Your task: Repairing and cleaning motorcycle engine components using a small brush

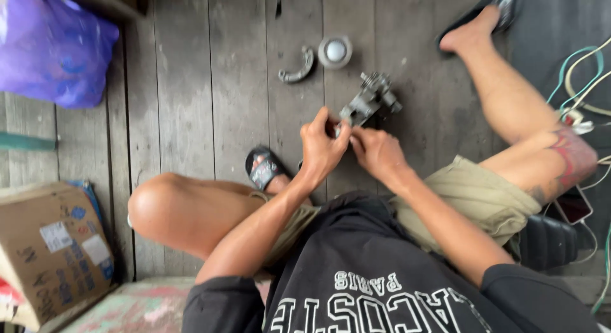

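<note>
A grey metal mechanical part (372, 101), blocky with round fittings, rests on the wooden plank floor (210, 85) in front of me. My left hand (321, 145) and my right hand (377, 152) meet at its near end, fingers pinched on the part's lower edge. What sits between the fingertips is hidden. I sit with knees bent, one on each side of the hands.
A curved metal piece (296, 69) and a small round cap (335, 51) lie on the planks beyond the part. A purple plastic bag (51, 47) is far left, a cardboard box (51, 256) near left. Cables (582, 85) and a phone (574, 206) lie at right.
</note>
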